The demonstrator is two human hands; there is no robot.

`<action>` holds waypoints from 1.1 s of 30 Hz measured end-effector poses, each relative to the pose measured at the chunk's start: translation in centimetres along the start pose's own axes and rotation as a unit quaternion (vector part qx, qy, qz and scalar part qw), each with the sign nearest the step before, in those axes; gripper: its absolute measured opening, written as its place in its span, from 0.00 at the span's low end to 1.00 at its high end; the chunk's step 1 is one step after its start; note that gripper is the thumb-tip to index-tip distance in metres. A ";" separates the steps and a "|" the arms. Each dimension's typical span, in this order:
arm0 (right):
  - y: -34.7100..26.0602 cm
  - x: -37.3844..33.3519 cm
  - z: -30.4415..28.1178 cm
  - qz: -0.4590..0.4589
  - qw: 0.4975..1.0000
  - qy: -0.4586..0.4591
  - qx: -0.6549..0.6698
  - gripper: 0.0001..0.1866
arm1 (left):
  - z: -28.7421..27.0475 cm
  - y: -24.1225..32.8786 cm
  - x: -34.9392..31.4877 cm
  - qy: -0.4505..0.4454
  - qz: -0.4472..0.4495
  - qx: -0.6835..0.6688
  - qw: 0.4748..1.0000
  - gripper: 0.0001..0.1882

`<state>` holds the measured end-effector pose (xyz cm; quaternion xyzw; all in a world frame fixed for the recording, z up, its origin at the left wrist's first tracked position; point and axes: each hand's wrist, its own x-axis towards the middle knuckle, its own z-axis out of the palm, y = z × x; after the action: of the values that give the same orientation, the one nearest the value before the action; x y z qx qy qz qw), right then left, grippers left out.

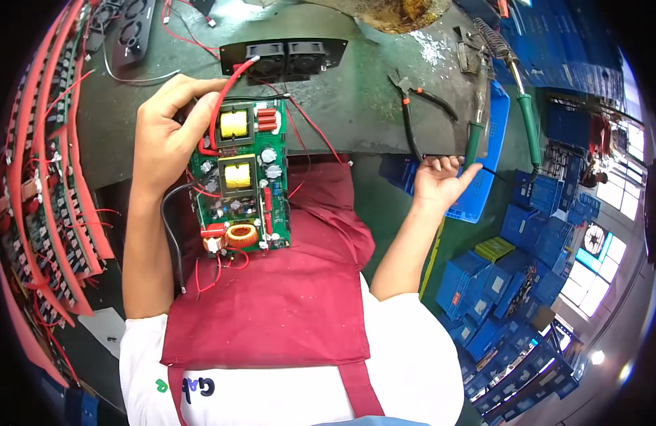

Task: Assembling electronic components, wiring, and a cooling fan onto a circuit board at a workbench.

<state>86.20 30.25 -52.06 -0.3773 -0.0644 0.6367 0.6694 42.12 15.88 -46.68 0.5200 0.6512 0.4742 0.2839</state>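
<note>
My left hand grips the upper left edge of a green circuit board, its thumb beside a thick red wire. The board carries two yellow-wrapped transformers, a copper-wound ring coil, capacitors and red parts, and it stands tilted over my red apron. Black and thin red wires hang from it. At the bench edge my right hand is palm up, fingers loosely curled and thumb apart, with nothing visible in it. Its thumb is close to the green handle of a soldering iron; whether they touch, I cannot tell.
Black-and-orange pliers lie open on the dark bench. Beyond the board sits a black panel with two fans. A second green-handled iron leans by a blue tray. Racked boards fill the left; blue bins stand right.
</note>
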 end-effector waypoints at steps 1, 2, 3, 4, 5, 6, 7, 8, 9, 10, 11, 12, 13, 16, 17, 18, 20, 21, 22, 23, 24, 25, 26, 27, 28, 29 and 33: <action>-0.1 0.2 0.1 -0.011 1.000 0.007 -0.023 0.30 | 0.1 0.0 0.0 0.000 0.000 0.000 1.000 0.11; -0.3 0.5 -0.1 -0.010 1.000 0.007 -0.022 0.30 | 0.1 0.0 0.0 0.000 0.001 -0.001 1.000 0.11; -0.7 1.0 -0.4 -0.020 0.998 0.031 -0.045 0.31 | 0.1 0.0 -0.1 -0.001 0.002 -0.001 1.000 0.11; -1.1 1.4 -0.5 -0.030 0.996 0.055 -0.067 0.31 | 0.0 0.0 -0.1 -0.001 0.001 0.000 1.000 0.11; -1.4 1.6 -0.5 -0.028 0.996 0.055 -0.067 0.31 | 0.1 0.0 -0.1 0.002 0.009 0.003 1.000 0.11; -1.8 1.8 -0.5 -0.021 0.996 0.057 -0.063 0.33 | 0.1 0.0 -0.1 0.004 0.016 0.005 1.000 0.11; -2.0 1.9 -0.5 -0.014 0.996 0.060 -0.059 0.34 | 0.0 -0.1 -0.2 0.005 0.016 0.007 1.000 0.11; -1.9 1.9 -0.5 -0.033 0.995 0.063 -0.066 0.29 | -0.2 0.0 -0.3 0.007 0.013 0.006 1.000 0.11; -2.2 2.2 -0.6 -0.030 0.995 0.062 -0.065 0.29 | -0.3 0.0 -0.4 0.009 0.011 0.004 1.000 0.11; -2.7 2.6 -0.7 -0.025 0.995 0.075 -0.058 0.27 | -0.4 0.0 -0.4 0.010 0.009 0.007 1.000 0.11; -2.2 2.6 -0.4 -0.016 0.995 0.088 -0.050 0.24 | -0.7 -0.1 -0.5 0.014 0.014 0.010 1.000 0.11; -1.7 2.3 0.2 -0.037 0.994 0.103 -0.023 0.18 | -1.0 -0.2 -0.6 0.018 0.018 0.012 1.000 0.10; -1.4 1.8 -0.1 -0.045 0.997 0.065 0.005 0.17 | -1.0 -0.3 -0.5 0.025 0.037 0.022 0.999 0.10; -0.5 -0.8 -0.5 -0.064 0.995 0.006 0.076 0.18 | -1.7 -0.7 -0.3 0.025 0.043 0.003 0.999 0.11; 0.0 -2.4 0.4 -0.068 0.991 -0.013 0.115 0.18 | -2.1 -0.8 -0.4 0.027 0.044 0.007 0.999 0.11; 0.1 -3.4 0.4 -0.090 0.990 -0.033 0.103 0.16 | -2.2 -1.0 -0.4 0.028 0.047 0.008 0.998 0.11; 0.2 -5.6 1.2 -0.060 0.988 -0.123 0.075 0.13 | -2.5 -1.5 -0.4 0.032 0.043 0.009 0.999 0.11; 0.8 -7.2 2.5 -0.023 0.981 -0.180 0.066 0.13 | -2.6 -1.7 -0.4 0.034 0.050 0.013 0.998 0.11; 1.6 -8.8 4.4 -0.021 0.982 -0.178 0.067 0.13 | -2.6 -1.8 -0.6 0.036 0.057 0.017 0.998 0.11; 2.4 -10.3 6.4 -0.024 0.988 -0.146 0.036 0.14 | -2.7 -1.9 -0.6 0.035 0.055 0.019 0.998 0.11; 2.7 -11.3 7.5 -0.030 0.993 -0.114 0.003 0.15 | -2.7 -2.0 -0.7 0.039 0.059 0.024 0.997 0.11; 2.9 -11.6 7.7 -0.008 0.984 -0.179 0.011 0.17 | -2.7 -2.0 -0.7 0.043 0.063 0.030 0.997 0.11; 3.0 -11.8 7.6 -0.008 0.984 -0.178 0.011 0.17 | -2.7 -2.0 -0.7 0.042 0.063 0.029 0.997 0.11; 3.1 -11.9 7.5 -0.011 0.967 -0.252 -0.020 0.18 | -2.7 -2.0 -0.7 0.043 0.068 0.032 0.996 0.10; 3.2 -12.1 7.6 -0.013 0.944 -0.325 -0.051 0.18 | -2.7 -2.0 -0.8 0.045 0.073 0.034 0.996 0.10; 3.9 -13.0 8.0 -0.094 0.938 -0.314 -0.113 0.21 | -2.9 -2.0 -0.8 0.047 0.072 0.035 0.996 0.10; 6.3 -16.0 9.9 -0.250 0.820 -0.379 -0.350 0.27 | -3.0 -2.2 -1.0 0.052 0.063 0.027 0.996 0.10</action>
<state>72.64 19.44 -42.42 -0.2861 -0.6232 0.4746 0.5518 38.94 14.00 -47.67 0.5421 0.6435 0.5001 0.2047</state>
